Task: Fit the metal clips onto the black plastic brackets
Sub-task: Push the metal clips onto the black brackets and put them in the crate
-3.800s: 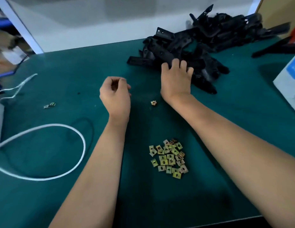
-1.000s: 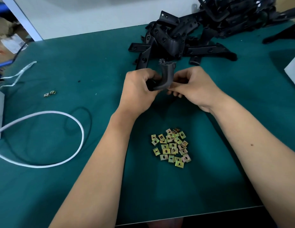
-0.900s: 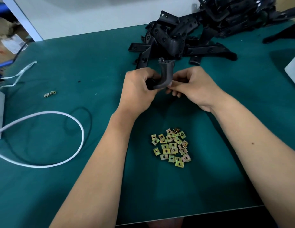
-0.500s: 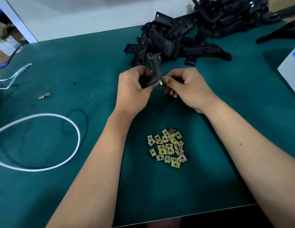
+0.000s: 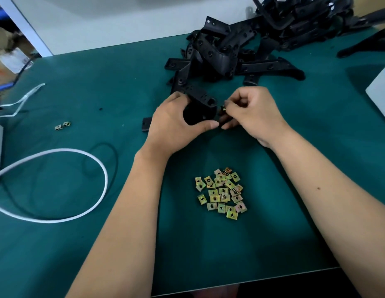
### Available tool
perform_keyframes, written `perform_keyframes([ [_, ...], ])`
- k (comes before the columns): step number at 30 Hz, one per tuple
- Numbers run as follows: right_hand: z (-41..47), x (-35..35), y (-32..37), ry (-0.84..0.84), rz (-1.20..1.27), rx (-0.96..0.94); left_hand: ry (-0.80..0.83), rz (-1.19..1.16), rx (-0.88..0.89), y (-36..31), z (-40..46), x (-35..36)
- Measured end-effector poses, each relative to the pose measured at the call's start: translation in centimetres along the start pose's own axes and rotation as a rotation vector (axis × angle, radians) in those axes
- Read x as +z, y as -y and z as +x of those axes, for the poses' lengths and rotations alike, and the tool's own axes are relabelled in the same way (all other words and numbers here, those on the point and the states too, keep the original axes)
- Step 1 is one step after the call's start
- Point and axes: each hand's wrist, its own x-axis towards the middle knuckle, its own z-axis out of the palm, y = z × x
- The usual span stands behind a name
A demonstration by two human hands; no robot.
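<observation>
My left hand (image 5: 176, 123) grips a curved black plastic bracket (image 5: 200, 106) just above the green mat (image 5: 101, 254); one end of the bracket sticks out left of my palm. My right hand (image 5: 251, 112) pinches a small brass-coloured metal clip (image 5: 223, 108) at the bracket's right edge. A heap of several loose metal clips (image 5: 221, 193) lies on the mat between my forearms. A big pile of black brackets (image 5: 241, 50) sits at the back of the table, just beyond my hands.
A white cable (image 5: 86, 160) loops across the left of the mat. Two stray clips (image 5: 63, 125) lie at the left. A white box (image 5: 380, 89) stands at the right edge. The table's front edge runs near the bottom of the view.
My left hand has turned the bracket from upright to lying flatter. My right hand now holds a clip at its right edge. Earlier, my right hand reached into the bracket pile.
</observation>
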Motion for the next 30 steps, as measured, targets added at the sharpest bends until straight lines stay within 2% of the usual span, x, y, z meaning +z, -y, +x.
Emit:
perform_keyframes([
  [7, -0.1, -0.2, 0.5, -0.021, 0.056, 0.046, -0.146, -0.131, -0.111, 0.8, -0.3, -0.8],
  [12, -0.3, -0.1, 0.9, 0.034, 0.222, 0.096, -0.115, -0.156, -0.101, 0.9, -0.1, -0.3],
  [19, -0.3, 0.2, 0.8, 0.086, 0.234, 0.108, -0.136, -0.192, -0.113, 0.9, 0.0, -0.1],
  [22, -0.3, 0.0, 0.9, 0.201, 0.049, 0.046, -0.15, -0.158, -0.125, 1.0, 0.1, -0.1],
  [25, -0.5, -0.2, 1.1, 0.289, -0.255, -0.146, -0.182, -0.066, -0.146, 1.2, 0.1, -0.4],
  [27, -0.5, -0.4, 1.2, 0.293, -0.374, -0.219, -0.223, -0.014, -0.182, 1.5, 0.1, -0.6],
  [30, -0.4, -0.6, 0.9, 0.226, -0.402, -0.219, -0.276, 0.042, -0.245, 1.8, 0.2, -0.8],
])
